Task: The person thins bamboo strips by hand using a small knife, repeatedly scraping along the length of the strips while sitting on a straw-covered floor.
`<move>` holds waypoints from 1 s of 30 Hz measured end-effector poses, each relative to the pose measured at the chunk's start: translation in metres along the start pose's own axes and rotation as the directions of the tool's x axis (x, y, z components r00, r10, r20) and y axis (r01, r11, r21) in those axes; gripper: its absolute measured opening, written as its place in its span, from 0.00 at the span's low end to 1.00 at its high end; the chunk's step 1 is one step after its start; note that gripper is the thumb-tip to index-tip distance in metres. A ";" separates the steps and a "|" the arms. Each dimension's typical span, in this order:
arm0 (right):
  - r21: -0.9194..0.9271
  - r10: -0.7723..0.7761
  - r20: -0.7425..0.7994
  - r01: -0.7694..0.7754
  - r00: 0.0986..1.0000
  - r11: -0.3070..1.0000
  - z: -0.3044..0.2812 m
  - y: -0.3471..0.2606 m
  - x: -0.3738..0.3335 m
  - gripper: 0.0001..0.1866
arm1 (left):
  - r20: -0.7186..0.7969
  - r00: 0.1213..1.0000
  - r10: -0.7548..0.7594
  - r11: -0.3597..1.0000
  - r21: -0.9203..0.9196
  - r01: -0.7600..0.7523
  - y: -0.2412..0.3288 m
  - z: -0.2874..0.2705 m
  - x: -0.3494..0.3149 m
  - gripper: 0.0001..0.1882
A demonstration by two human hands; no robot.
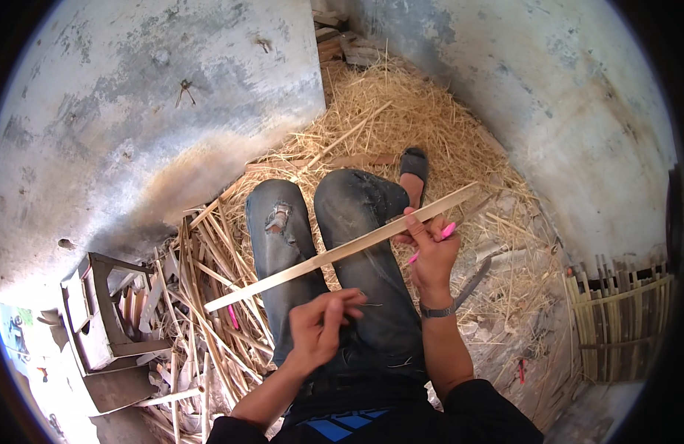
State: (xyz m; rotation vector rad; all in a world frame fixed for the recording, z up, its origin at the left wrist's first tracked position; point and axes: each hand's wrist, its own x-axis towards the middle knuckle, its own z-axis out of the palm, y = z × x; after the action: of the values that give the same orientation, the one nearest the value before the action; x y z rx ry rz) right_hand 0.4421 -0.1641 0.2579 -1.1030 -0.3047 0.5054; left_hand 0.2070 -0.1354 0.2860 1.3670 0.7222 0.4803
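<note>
A long, flat bamboo strip (331,255) slants across my thighs, its far end up to the right. My right hand (433,255) grips it near that end, thumb on top, a watch at the wrist. Bright pink bits (448,231) show at its fingers; I cannot tell what they are. My left hand (318,325) is below the strip and apart from it, fingers stretched and thumb apart. A thin pale fibre shows by its fingertips. Right of my knee, a long dark blade (474,285) is partly hidden behind my right wrist.
Split canes (216,281) lie piled left of my legs, beside a wooden stool-like frame (109,311). Straw-like shavings (401,103) cover the floor ahead, between a left wall (172,74) and a right wall (564,96). A woven slatted basket (623,322) stands at the right.
</note>
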 end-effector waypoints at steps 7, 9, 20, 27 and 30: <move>0.023 -0.007 -0.022 0.007 1.000 1.000 -0.015 -0.009 0.019 0.24 | -0.072 0.824 0.562 0.432 0.875 -0.217 0.012 -0.057 0.029 0.14; 0.007 -0.004 0.029 0.003 1.000 1.000 -0.010 -0.014 0.023 0.25 | 0.003 0.921 0.389 0.500 0.839 -0.214 0.011 -0.063 0.024 0.13; -0.444 0.297 0.162 -0.199 0.941 0.874 -0.011 -0.016 0.006 0.20 | -0.012 0.976 -0.216 0.927 0.310 0.209 -0.003 -0.044 0.025 0.15; -0.509 0.140 0.327 0.050 0.935 0.860 -0.034 0.000 0.004 0.17 | 0.175 0.963 -0.205 0.974 -0.061 0.218 -0.023 -0.047 0.045 0.13; -0.563 0.086 0.388 0.163 0.917 0.810 -0.026 -0.002 -0.003 0.19 | 0.172 0.960 -0.220 0.961 -0.131 0.243 -0.019 -0.035 0.056 0.12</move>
State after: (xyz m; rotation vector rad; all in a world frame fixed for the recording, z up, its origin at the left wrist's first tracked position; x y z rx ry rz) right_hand 0.4526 -0.1865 0.2484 -1.5918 -0.8912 0.6188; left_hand 0.2196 -0.0750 0.2553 1.1471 0.6927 0.2329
